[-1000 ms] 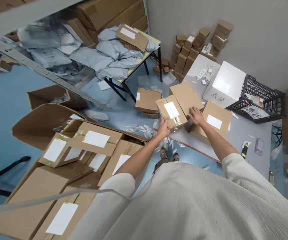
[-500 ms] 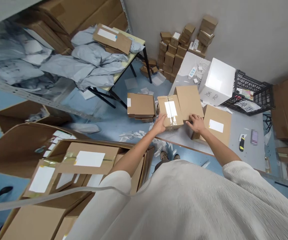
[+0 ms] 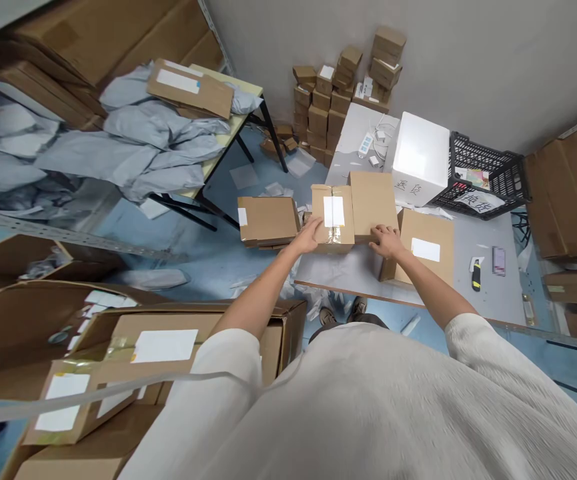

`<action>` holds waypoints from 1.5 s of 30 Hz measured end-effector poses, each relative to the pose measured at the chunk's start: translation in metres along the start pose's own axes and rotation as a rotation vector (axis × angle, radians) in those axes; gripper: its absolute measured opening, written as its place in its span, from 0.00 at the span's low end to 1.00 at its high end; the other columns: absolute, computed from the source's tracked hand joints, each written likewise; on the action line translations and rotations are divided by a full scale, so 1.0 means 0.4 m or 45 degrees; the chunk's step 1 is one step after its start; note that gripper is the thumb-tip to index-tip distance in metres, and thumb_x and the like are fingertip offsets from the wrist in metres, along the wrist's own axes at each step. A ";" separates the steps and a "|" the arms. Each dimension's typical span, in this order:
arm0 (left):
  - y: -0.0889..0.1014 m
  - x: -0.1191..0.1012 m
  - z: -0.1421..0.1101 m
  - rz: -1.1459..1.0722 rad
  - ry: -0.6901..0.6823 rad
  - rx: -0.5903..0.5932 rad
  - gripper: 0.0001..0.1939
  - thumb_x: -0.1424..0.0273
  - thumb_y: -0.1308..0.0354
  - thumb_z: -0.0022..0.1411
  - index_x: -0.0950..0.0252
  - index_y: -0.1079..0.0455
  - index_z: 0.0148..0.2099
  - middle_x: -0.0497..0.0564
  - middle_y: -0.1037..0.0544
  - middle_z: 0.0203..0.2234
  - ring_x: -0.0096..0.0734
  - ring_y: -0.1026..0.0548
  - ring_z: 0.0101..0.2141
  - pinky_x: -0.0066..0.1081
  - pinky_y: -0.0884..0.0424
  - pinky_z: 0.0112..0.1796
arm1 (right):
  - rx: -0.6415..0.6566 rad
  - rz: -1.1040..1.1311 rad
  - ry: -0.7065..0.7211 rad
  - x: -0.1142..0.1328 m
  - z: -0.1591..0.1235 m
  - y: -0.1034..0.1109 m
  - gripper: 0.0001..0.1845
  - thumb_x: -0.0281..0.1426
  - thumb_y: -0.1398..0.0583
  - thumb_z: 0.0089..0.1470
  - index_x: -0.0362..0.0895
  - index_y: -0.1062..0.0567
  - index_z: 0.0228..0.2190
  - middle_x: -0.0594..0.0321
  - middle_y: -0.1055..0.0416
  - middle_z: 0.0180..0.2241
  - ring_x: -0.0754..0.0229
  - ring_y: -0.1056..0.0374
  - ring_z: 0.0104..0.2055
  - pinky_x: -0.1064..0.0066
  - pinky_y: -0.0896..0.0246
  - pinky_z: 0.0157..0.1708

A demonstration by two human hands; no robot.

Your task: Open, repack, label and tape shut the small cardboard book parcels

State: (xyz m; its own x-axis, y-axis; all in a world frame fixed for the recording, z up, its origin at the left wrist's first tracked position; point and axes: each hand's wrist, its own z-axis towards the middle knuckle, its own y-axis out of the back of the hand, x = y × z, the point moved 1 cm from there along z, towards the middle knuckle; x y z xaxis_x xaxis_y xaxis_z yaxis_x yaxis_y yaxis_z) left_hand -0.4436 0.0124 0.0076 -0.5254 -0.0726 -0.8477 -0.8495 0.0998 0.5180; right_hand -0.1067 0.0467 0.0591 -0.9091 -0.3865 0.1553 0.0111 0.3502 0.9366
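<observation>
The fingers of my left hand [image 3: 309, 235] reach forward, a little apart and not closed around anything, their tips against the left side of the taped box [image 3: 341, 239] near its front. My right hand [image 3: 387, 241] is palm down, fingers slightly spread and bent, the tips at the front edge of the plain box [image 3: 372, 200]. Both forearms stretch forward and angle inward, elbows out. The two boxes sit side by side on the gray table [image 3: 328, 268], the plain one on the right and standing farther back.

A second ago, the taped box was slanted, with my left hand at its front corner; now both boxes are squarer to the table's front edge, and that hand is at the side.

Right of my right hand is the labeled box [image 3: 435, 230], then a cutter [image 3: 476, 275]. Behind are a white bin [image 3: 421, 153] and a black crate [image 3: 518, 177].
</observation>
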 end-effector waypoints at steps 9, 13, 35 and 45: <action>-0.027 -0.016 -0.024 0.063 0.202 -0.197 0.36 0.74 0.33 0.57 0.67 0.27 0.68 0.68 0.32 0.72 0.59 0.35 0.75 0.53 0.42 0.77 | -0.120 0.124 -0.193 -0.123 0.072 0.006 0.36 0.45 0.43 0.70 0.47 0.31 0.73 0.36 0.47 0.79 0.24 0.43 0.74 0.30 0.43 0.68; -0.044 -0.009 -0.027 0.134 0.271 -0.242 0.37 0.71 0.32 0.60 0.66 0.29 0.71 0.66 0.30 0.72 0.58 0.36 0.76 0.53 0.42 0.77 | -0.088 0.093 -0.162 -0.139 0.085 0.005 0.39 0.48 0.42 0.69 0.46 0.34 0.75 0.34 0.50 0.80 0.22 0.38 0.71 0.31 0.44 0.66; -0.109 -0.026 0.051 0.431 0.035 0.061 0.38 0.63 0.33 0.65 0.58 0.29 0.75 0.59 0.29 0.74 0.59 0.31 0.73 0.53 0.36 0.74 | -0.152 -0.052 -0.382 -0.119 -0.126 -0.024 0.39 0.56 0.50 0.74 0.41 0.31 0.70 0.35 0.35 0.72 0.30 0.39 0.68 0.40 0.47 0.66; -0.227 -0.143 0.079 0.424 -0.008 0.202 0.38 0.61 0.31 0.65 0.56 0.29 0.75 0.60 0.32 0.71 0.60 0.27 0.66 0.52 0.28 0.67 | -0.252 0.151 -0.539 -0.166 -0.161 -0.046 0.31 0.45 0.49 0.74 0.41 0.27 0.67 0.35 0.35 0.72 0.30 0.41 0.72 0.37 0.47 0.68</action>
State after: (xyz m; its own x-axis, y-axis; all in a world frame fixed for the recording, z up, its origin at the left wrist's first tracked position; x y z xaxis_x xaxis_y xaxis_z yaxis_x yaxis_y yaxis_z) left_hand -0.3349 0.0390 0.0053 -0.7714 -0.0042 -0.6363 -0.6136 0.2697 0.7422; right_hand -0.0195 0.0110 0.0517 -0.9859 0.0422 0.1618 0.1668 0.1863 0.9682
